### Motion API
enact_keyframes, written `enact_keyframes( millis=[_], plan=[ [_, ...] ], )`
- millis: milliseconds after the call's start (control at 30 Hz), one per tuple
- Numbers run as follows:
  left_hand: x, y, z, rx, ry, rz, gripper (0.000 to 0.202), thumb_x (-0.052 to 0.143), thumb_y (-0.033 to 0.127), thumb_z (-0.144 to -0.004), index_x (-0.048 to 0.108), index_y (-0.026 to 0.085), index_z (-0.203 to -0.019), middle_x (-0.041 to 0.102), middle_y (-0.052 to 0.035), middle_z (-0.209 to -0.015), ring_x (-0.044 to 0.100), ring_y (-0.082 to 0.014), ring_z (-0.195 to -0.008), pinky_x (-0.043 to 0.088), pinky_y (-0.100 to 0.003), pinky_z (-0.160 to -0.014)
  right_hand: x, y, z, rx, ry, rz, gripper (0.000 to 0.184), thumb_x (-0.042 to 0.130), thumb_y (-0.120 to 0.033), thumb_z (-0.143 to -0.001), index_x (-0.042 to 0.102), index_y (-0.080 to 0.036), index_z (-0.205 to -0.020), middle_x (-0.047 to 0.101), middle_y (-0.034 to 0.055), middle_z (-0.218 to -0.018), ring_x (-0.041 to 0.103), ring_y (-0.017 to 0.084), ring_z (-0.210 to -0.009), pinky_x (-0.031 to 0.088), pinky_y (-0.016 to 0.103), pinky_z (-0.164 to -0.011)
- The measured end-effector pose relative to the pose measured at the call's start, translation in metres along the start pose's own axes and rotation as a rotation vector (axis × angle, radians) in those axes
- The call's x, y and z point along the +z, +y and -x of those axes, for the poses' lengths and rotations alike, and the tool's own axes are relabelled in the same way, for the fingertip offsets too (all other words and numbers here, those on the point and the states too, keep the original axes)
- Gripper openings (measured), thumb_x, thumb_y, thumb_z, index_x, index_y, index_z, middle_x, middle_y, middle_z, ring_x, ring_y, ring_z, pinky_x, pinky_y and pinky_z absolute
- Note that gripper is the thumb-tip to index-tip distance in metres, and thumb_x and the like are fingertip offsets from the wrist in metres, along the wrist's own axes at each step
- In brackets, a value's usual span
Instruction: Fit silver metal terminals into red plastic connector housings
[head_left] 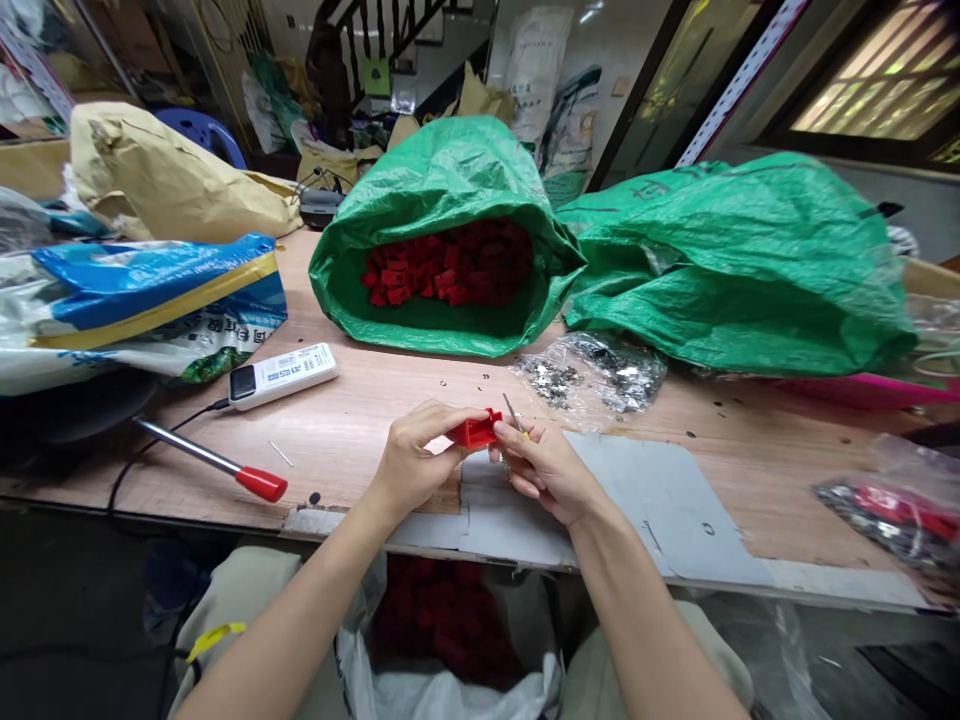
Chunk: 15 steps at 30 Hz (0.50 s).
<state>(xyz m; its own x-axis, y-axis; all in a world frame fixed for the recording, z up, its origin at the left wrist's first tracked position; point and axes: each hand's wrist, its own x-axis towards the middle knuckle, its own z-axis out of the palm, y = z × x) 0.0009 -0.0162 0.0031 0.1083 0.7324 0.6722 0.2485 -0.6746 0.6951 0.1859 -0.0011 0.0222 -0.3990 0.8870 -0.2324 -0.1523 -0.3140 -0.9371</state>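
Observation:
My left hand pinches a small red plastic part between thumb and fingers, above the table's front edge. A thin pointed metal tool with a bit of yellow sticks up from my right hand, whose fingers are closed around it. The tool's exact kind is hard to make out. My right thumb and fingertips meet the right end of the red part. Beyond the hands, an open green woven sack lies on its side, with many similar red parts inside.
Clear bags of small metal pieces lie behind my right hand. A grey sheet covers the table front. To the left are a white handheld device and a red-tipped lever. A sack of red parts sits below the edge.

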Motion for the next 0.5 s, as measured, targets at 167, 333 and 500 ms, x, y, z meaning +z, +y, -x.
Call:
enact_keyframes(
  millis=[167, 333, 500],
  plan=[
    [0.001, 0.001, 0.0, -0.185, -0.02, 0.202, 0.029, 0.077, 0.021, -0.08, 0.075, 0.021, -0.109, 0.076, -0.0056, -0.103, 0.07, -0.0179, -0.093, 0.06, -0.027, -0.077, -0.005, -0.004, 0.004, 0.061, -0.065, -0.014, 0.043, 0.08, -0.055, -0.073, 0.06, -0.018, -0.068, 0.048, -0.0068, -0.053, 0.014, 0.0, -0.035, 0.015, 0.015, -0.029],
    [0.001, -0.005, 0.001, -0.279, -0.025, 0.099, 0.031, 0.073, 0.017, -0.084, 0.073, 0.024, -0.114, 0.074, -0.0042, -0.111, 0.069, -0.0162, -0.094, 0.059, -0.026, -0.079, -0.01, -0.002, 0.005, -0.063, 0.177, 0.512, 0.039, 0.064, -0.055, -0.086, 0.065, -0.019, -0.071, 0.057, 0.0001, -0.055, 0.037, 0.009, -0.038, 0.029, 0.024, -0.038],
    [0.002, -0.01, 0.003, -0.278, -0.049, -0.084, 0.038, 0.066, 0.008, -0.084, 0.072, 0.027, -0.116, 0.072, -0.0021, -0.103, 0.066, -0.0151, -0.09, 0.059, -0.025, -0.077, -0.002, 0.007, 0.006, -0.224, 0.318, 1.237, 0.006, 0.064, -0.02, -0.083, 0.067, -0.022, -0.077, 0.071, 0.006, -0.083, 0.063, 0.024, -0.078, 0.043, 0.032, -0.069]
  ],
)
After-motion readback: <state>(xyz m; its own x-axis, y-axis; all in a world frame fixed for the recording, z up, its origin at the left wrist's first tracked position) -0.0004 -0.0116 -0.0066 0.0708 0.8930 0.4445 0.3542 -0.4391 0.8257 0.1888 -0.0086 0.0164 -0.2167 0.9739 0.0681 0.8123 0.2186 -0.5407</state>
